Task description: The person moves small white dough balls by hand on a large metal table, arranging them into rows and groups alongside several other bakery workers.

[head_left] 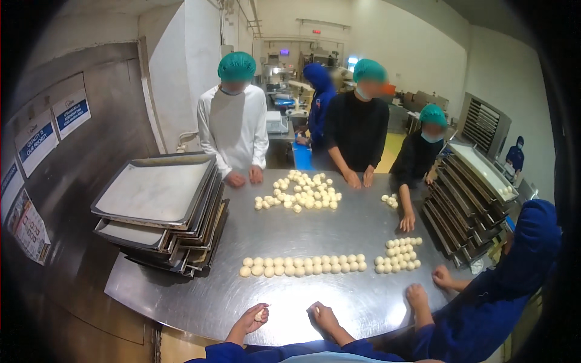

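My left hand (250, 319) is curled round a small pale dough piece (259, 315) near the front edge of the steel table. To its right, my right hand (325, 317) is closed just above the tabletop; a pale speck shows at its fingertips, too small to name. Beyond both hands lies a double row of round dough balls (298, 262), touching side by side. A shorter block of dough balls (397, 261) sits to the right of that row. Farther back, a loose heap of dough balls (305, 195) covers part of the table.
Stacked trays (155, 191) stand at the table's left, and another leaning tray stack (465, 193) at its right. A co-worker in blue (484, 302) has both hands on the table at my right. Across the steel table (200, 302) stand several people; one reaches toward the dough balls.
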`<action>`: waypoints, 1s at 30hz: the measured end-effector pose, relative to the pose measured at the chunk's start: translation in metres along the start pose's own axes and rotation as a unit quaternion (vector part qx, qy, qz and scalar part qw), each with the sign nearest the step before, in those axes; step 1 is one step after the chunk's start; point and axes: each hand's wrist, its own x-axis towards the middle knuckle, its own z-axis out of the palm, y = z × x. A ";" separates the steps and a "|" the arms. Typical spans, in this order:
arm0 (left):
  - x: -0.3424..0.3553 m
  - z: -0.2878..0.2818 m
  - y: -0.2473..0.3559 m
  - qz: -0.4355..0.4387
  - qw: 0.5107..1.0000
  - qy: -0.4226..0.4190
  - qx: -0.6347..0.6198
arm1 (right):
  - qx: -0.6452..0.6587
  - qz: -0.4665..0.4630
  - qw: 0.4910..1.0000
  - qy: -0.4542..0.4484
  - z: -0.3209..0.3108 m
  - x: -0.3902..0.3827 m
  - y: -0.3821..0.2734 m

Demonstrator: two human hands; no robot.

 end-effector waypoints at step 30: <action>0.036 0.022 -0.001 0.406 0.497 0.139 0.754 | -0.078 -0.281 0.936 0.198 -0.007 0.065 0.018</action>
